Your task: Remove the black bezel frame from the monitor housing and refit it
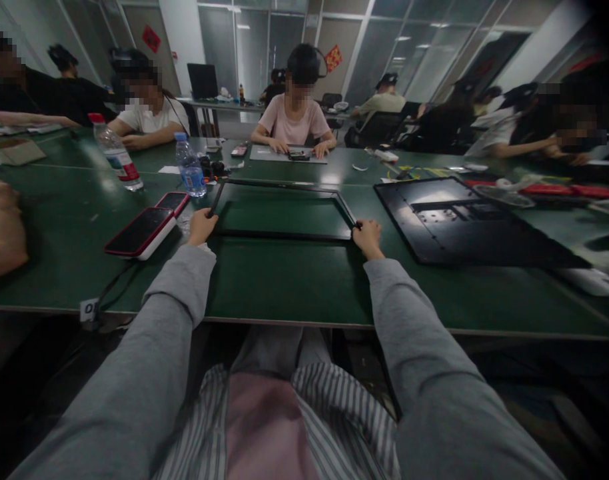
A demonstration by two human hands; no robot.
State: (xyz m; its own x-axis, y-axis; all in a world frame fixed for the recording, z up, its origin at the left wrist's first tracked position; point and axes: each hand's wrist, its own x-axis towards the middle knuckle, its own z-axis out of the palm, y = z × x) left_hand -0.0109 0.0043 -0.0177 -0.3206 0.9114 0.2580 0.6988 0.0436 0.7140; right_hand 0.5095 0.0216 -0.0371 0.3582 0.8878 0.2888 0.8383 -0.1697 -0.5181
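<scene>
Between my hands is a thin black rectangular frame (284, 235), like a screen bezel, with the green table showing through its opening. My left hand (201, 227) is closed on its left side near the front corner. At the opposite side, my right hand (368, 238) grips the right edge, also close to the front corner. The frame is at or just over the tabletop; I cannot tell if it touches. To its right lies a large black panel (464, 233), perhaps a monitor back, with fittings in its middle.
On the green table (289, 283) stand a small water bottle (190, 167) and a larger red-capped bottle (117, 153). Two red-edged phones (142, 230) lie left, one on a white block. A co-worker (297, 113) works opposite; another person's arm (4, 230) rests at far left.
</scene>
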